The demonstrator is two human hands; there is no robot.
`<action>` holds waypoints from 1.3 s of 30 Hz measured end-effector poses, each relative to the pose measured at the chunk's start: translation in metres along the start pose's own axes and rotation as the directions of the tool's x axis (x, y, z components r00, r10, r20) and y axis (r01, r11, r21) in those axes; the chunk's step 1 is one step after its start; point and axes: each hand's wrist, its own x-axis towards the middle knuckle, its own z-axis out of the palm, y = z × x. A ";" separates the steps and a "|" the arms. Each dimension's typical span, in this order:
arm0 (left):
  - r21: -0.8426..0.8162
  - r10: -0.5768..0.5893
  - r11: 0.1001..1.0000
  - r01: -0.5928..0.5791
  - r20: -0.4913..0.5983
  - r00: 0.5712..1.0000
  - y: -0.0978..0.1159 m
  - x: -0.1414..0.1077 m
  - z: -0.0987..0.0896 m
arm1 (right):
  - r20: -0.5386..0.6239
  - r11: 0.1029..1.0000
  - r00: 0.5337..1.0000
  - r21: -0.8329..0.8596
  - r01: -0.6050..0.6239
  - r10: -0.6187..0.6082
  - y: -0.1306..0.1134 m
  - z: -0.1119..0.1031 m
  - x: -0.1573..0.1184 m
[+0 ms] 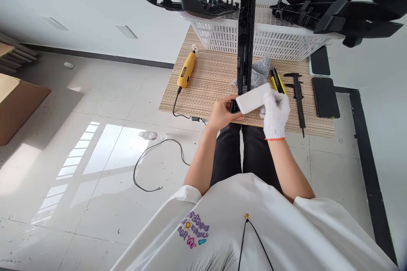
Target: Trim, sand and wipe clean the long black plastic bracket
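My bare left hand is closed around the near end of a long black plastic part, which points away from me across the table's front edge. In my right hand, wearing a white knit glove with an orange cuff, is a flat white rectangular piece. It lies at a slant over the end of the black part, beside my left fingers; whether it touches the part I cannot tell. A grey speckled cloth is bunched up just behind it. A yellow-and-black utility knife lies beyond my gloved hand.
A yellow rotary tool with a cord lies on the left of the striped table. Calipers and two phones are on the right. Behind stands a white plastic basket with black plastic parts jutting out.
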 end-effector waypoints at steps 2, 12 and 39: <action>0.031 0.047 0.998 -0.046 -0.028 0.999 0.001 0.000 0.000 | 0.099 0.998 0.995 -0.067 -0.008 0.014 -0.001 0.003 -0.002; 0.060 0.032 0.998 -0.033 0.005 0.999 0.004 0.000 -0.001 | 0.033 1.000 0.999 -0.020 0.011 -0.011 0.002 0.014 -0.003; 0.049 -0.012 0.999 0.011 0.009 1.000 0.006 -0.002 -0.001 | 0.092 0.999 0.996 -0.029 -0.015 0.017 -0.002 0.011 -0.001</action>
